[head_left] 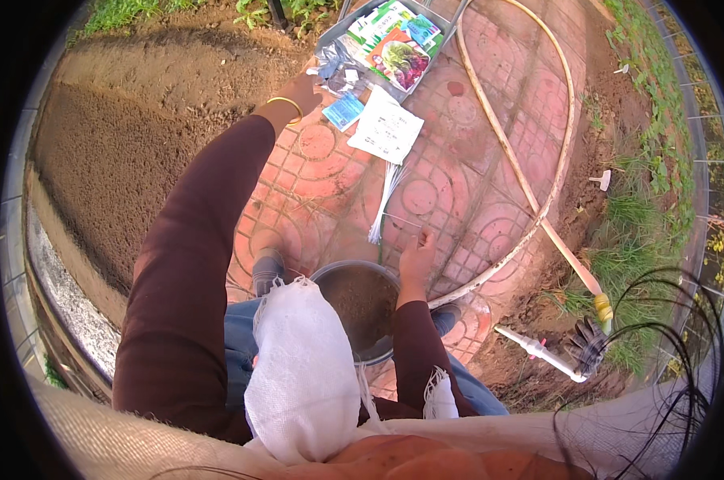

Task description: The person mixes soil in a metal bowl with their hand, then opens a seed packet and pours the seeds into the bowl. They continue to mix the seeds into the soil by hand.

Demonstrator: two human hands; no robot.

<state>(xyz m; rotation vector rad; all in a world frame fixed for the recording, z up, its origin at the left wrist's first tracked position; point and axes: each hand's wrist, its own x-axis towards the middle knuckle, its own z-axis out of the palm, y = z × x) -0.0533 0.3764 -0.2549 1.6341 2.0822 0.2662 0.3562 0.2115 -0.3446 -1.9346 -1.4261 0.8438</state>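
Note:
My left hand (304,92) reaches far forward to the near left corner of a grey tray (442,60). Its fingers are closed at the edge of a crumpled grey plastic bag (338,62) there. Closer in, my right hand (416,260) is over the right rim of a round basin (320,274) with dark soil (358,300) inside. A thin white strip (402,219) runs from its pinched fingertips. On the paving just ahead lies a bundle of similar thin white strips (387,204), its far end under a white packet (387,126). A blue card (344,112) lies beside that packet.
Several colourful seed packets (398,60) fill the tray. A pale hose (490,112) loops over the red paving (458,192) at the right. Tilled soil (114,152) stretches along the left. A dark glove (587,344) and a white pipe (538,350) lie at the lower right.

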